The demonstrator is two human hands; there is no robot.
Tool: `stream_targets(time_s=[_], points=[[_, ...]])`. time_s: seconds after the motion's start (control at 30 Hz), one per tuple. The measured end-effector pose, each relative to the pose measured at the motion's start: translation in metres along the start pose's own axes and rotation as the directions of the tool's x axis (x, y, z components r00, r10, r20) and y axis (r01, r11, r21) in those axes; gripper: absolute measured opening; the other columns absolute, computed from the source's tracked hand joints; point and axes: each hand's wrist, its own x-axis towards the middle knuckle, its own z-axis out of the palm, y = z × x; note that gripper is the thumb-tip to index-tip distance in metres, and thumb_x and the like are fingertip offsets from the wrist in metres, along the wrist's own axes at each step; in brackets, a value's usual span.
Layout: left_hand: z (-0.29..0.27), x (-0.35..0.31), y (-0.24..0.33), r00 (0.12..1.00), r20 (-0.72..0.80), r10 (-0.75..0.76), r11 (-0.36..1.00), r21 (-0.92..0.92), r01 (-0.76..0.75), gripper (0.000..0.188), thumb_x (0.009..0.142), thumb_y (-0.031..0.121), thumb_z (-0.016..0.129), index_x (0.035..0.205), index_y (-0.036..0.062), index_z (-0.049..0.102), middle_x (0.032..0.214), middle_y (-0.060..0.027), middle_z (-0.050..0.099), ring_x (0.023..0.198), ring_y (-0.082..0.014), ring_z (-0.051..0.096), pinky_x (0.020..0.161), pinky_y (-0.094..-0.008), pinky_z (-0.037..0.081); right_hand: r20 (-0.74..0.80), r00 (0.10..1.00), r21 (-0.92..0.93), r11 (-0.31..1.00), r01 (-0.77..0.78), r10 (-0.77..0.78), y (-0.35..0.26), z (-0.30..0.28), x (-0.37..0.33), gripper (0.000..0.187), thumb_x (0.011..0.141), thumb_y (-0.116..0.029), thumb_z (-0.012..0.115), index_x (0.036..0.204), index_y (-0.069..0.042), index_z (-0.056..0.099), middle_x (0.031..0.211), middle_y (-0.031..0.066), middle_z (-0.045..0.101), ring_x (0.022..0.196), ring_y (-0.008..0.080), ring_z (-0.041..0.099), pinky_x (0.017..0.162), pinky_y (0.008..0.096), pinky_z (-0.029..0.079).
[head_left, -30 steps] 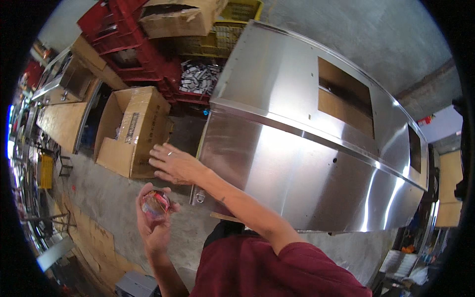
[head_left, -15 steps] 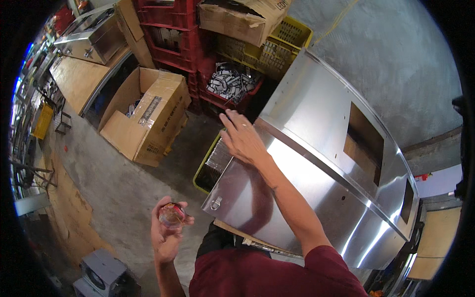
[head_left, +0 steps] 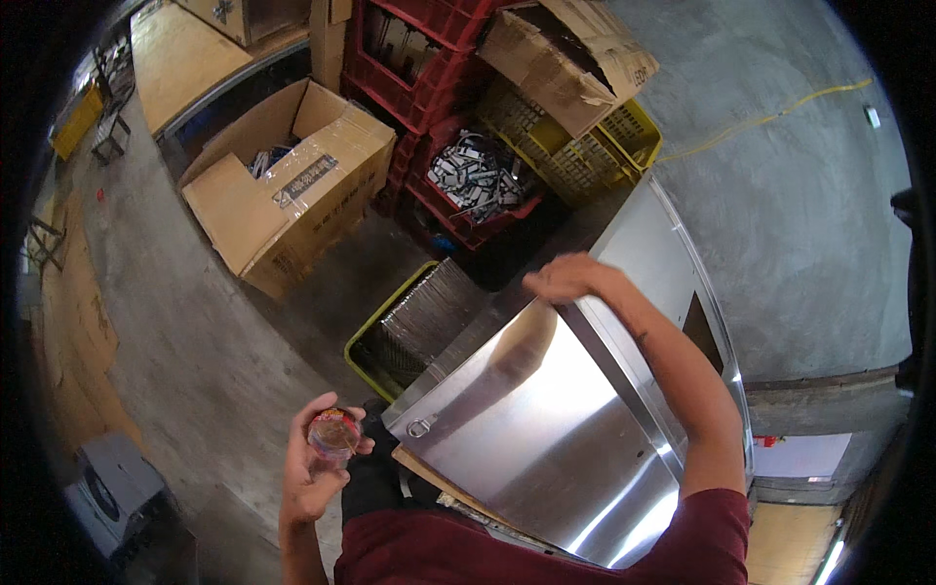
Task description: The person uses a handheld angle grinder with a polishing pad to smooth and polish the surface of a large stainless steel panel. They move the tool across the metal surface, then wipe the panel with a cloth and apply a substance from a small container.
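My left hand point(head_left: 302, 478) is closed around a small clear round container point(head_left: 334, 432) with red at its rim and something brownish inside. It holds the container up beside the near left corner of a large shiny metal panel point(head_left: 468, 400). A small metal ring latch point(head_left: 417, 428) sits at that corner. My right hand point(head_left: 567, 278) is at the panel's far edge, beside the raised seam of the metal housing. Its fingers look bent and blurred, so their grip cannot be made out. My right forearm crosses above the housing.
A green-rimmed basket point(head_left: 363, 370) of stacked clear-wrapped pieces stands beyond the panel. Behind are an open cardboard box point(head_left: 322, 229), stacked red crates point(head_left: 414, 88), one with small metal parts point(head_left: 478, 175), and a yellow crate point(head_left: 634, 136) under another carton point(head_left: 565, 63). A grey box-shaped machine point(head_left: 112, 492) stands lower left.
The view has shifted. My right hand, spread over the panel's far left part before, is now further right at the far edge with its fingers bent. My left hand still holds the container, now tilted differently.
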Motion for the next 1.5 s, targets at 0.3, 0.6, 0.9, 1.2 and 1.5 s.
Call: stream_targets(time_s=[0.3,0.6,0.9,1.2,1.5], points=[[-0.026,0.006,-0.008,0.994,-0.106,0.001,1.000,-0.006,-0.002,0.101,0.076,0.009,0.080,0.168,0.0020,0.040,0.147,-0.0227,0.066,0.127,-0.0313,0.071,0.103,-0.0486,0.063,0.112,0.940,-0.103,0.945,-0.312,0.322,0.074,-0.039,0.006,0.068,0.113,-0.057,0.034,0.140,-0.014,0.079,0.151,0.0222,0.071,0.140,0.0452,0.066,0.120,0.0558,0.051],[-0.019,0.008,0.000,0.993,-0.120,0.014,0.999,0.035,-0.010,0.099,0.077,0.005,0.077,0.168,0.0017,0.040,0.147,-0.0229,0.066,0.122,-0.0315,0.073,0.102,-0.0482,0.064,-0.255,0.966,0.313,0.943,0.113,-0.031,0.037,-0.072,-0.016,0.055,0.117,-0.044,0.042,0.140,-0.007,0.075,0.128,0.0259,0.079,0.124,0.0519,0.072,0.112,0.0570,0.055],[-0.008,0.004,-0.001,0.995,0.047,0.088,0.996,-0.008,-0.088,0.096,0.080,-0.008,0.068,0.170,0.0015,0.036,0.151,-0.0236,0.064,0.126,-0.0317,0.072,0.111,-0.0511,0.061,-0.042,0.894,0.299,0.848,0.438,-0.447,-0.114,0.007,-0.038,0.058,0.116,-0.047,0.043,0.146,-0.006,0.070,0.149,0.0279,0.069,0.142,0.0472,0.063,0.121,0.0564,0.050],[0.022,0.006,0.012,0.998,0.051,0.045,0.941,0.332,-0.059,0.095,0.094,0.020,0.086,0.172,0.0028,0.036,0.146,-0.0189,0.063,0.117,-0.0258,0.070,0.099,-0.0405,0.060,-0.953,0.223,0.281,0.880,0.382,0.208,-0.176,0.110,-0.013,0.057,0.118,-0.034,0.054,0.158,0.007,0.054,0.162,0.0259,0.058,0.153,0.0419,0.054,0.131,0.0515,0.040],[0.149,-0.028,-0.042,0.885,0.457,-0.089,0.947,0.313,-0.066,0.106,0.083,0.014,0.083,0.175,-0.0023,0.031,0.153,-0.0233,0.059,0.115,-0.0275,0.070,0.105,-0.0426,0.057,-0.857,0.298,0.470,0.875,0.116,0.421,-0.096,0.331,-0.164,0.061,0.119,-0.036,0.044,0.170,-0.001,0.045,0.180,0.0153,0.042,0.167,0.0302,0.039,0.140,0.0514,0.023]])
